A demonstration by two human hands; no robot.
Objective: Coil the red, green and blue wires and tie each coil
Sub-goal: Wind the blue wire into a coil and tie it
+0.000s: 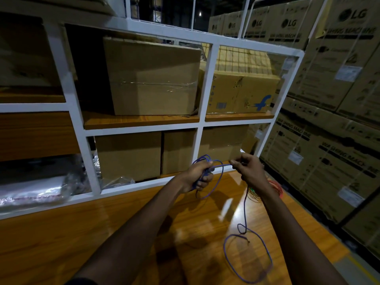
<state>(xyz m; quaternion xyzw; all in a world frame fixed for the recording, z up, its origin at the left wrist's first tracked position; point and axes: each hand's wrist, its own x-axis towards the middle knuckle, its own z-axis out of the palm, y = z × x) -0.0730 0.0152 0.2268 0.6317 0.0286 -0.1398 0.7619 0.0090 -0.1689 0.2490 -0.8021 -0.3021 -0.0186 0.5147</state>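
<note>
Roughly midway through one wire, judging by the scene: several loops of the thin blue wire [222, 165] gathered and clenched in the left grip [200, 175], fingers curled tight round the bundle, held above the far part of the glossy wooden desk [102, 233]. Right grip [249, 169] just beside it, thumb and fingertips pinching a short taut stretch of the same wire. Below that pinch, a long tail hanging down to the desk and lying near the front edge in one wide slack loop, not yet wound in. No tie visible on the bundle. Thin red wire [275, 185] and thin green wire [251, 191] glimpsed on the desk behind the right forearm, mostly hidden; coiled or tied, impossible to tell. Probably left: finishing and tying blue, then checking those two.
</note>
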